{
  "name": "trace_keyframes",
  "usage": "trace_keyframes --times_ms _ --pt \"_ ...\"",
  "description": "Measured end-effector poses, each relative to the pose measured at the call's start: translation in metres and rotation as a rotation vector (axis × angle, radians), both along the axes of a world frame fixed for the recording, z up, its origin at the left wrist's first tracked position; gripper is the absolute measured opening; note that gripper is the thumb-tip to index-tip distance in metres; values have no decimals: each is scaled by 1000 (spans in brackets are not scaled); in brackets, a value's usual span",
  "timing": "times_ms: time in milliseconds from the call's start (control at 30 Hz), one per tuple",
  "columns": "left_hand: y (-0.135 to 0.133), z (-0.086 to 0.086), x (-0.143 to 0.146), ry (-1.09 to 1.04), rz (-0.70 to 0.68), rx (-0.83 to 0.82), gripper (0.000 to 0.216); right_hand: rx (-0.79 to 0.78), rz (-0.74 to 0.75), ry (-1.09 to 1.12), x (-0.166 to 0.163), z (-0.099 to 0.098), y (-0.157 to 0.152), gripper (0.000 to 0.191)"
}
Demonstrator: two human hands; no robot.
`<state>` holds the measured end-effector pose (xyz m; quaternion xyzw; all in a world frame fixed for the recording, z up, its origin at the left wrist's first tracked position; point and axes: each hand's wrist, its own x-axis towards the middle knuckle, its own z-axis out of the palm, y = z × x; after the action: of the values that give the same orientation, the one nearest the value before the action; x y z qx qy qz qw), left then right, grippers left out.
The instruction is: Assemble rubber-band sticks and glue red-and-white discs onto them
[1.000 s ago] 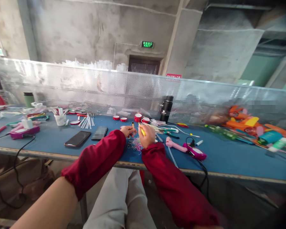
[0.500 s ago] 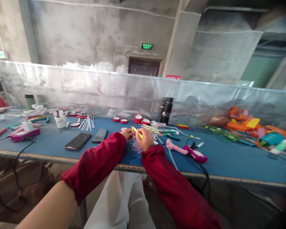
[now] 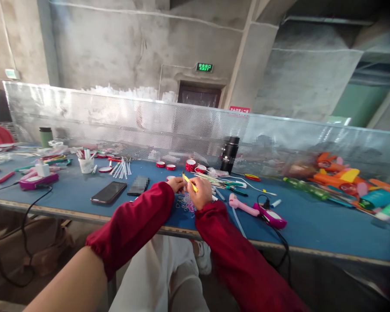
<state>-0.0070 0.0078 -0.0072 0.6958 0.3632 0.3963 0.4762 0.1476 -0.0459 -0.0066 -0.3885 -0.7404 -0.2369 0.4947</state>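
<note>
My right hand (image 3: 201, 193) is closed around a slim yellow tool (image 3: 192, 185) with a dark tip pointing up and to the left; its exact kind does not show. Close beside it, my left hand (image 3: 177, 185) has its fingertips pinched together near that tip. Whatever small thing they pinch is too small to make out. Under both hands lies a loose pile of small clear, pink and purple loops (image 3: 186, 203) on the blue tabletop (image 3: 169, 215). Green-handled pliers (image 3: 235, 188) rest to the right of my right hand.
Left of my hands lie a dark phone (image 3: 108, 192) and a white cup of sticks (image 3: 86, 164). Red tape rolls (image 3: 190, 165) and a black bottle (image 3: 230, 155) stand behind. To the right is a pink-and-purple corded tool (image 3: 269, 215). A perforated metal screen (image 3: 123, 117) borders the back.
The camera view has shifted slightly, so everything appears a little further right and lower. Both hands stay together above the loops, the yellow tool still in my right hand. A shoe now shows below the table.
</note>
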Motion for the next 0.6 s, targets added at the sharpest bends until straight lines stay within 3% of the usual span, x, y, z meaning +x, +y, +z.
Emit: trace_keyframes --times_ms 400,600 --pt "-1 -1 0 -36 10 -3 19 43 -100 52 4 0 1 10" --pt "0 -1 0 -29 21 -7 21 25 -48 -35 -1 -1 0 11"
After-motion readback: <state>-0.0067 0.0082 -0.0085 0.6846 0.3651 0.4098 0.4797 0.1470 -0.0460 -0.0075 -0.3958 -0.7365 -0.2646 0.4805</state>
